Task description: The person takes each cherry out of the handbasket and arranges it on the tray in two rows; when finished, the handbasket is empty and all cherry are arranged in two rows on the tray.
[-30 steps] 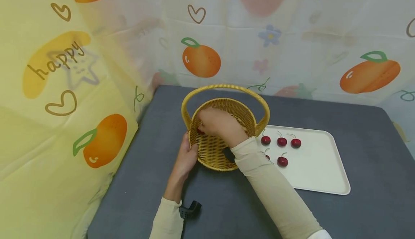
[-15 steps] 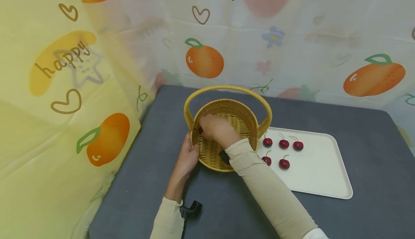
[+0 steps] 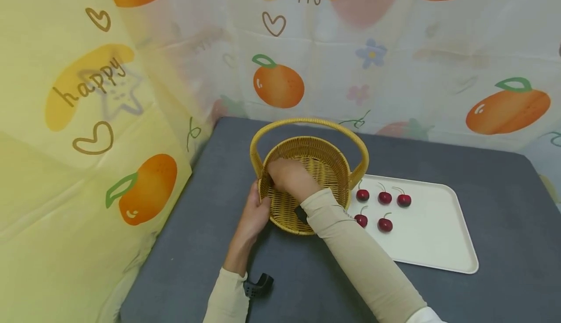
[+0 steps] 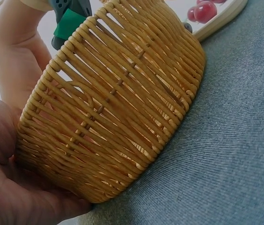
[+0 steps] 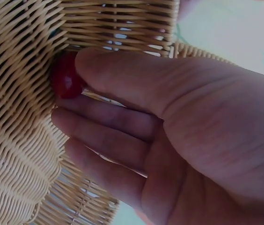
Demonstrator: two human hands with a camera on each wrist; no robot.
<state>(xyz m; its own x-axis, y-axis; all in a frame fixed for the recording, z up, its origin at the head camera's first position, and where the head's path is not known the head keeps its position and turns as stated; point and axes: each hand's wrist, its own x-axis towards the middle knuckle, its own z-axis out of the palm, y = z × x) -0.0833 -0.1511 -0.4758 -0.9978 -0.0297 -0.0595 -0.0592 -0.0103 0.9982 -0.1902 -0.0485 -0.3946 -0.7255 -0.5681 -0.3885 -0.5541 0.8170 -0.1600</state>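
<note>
A yellow wicker basket (image 3: 326, 174) with an arched handle stands on the table. My left hand (image 3: 256, 212) holds its left side, the thumb at the rim; in the left wrist view that hand lies against the outside of the woven wall (image 4: 118, 101). Reaching down into the basket, my right hand (image 3: 291, 178) is by the inner left wall. The right wrist view shows a dark red cherry (image 5: 66, 77) between its thumb and fingers, close against the weave where floor and wall meet. From the head view this cherry is hidden behind the hand.
To the right of the basket lies a white rectangular tray (image 3: 431, 235) with several stemmed cherries (image 3: 385, 225) on its left part. My right forearm (image 3: 359, 255) crosses the tray's near left corner. A fruit-printed cloth (image 3: 320, 77) hangs behind the grey table (image 3: 175, 274).
My right hand has sunk slightly lower inside the basket, and the cherry has gone out of sight in the head view. The whole head view has shifted a little. The left hand keeps its hold.
</note>
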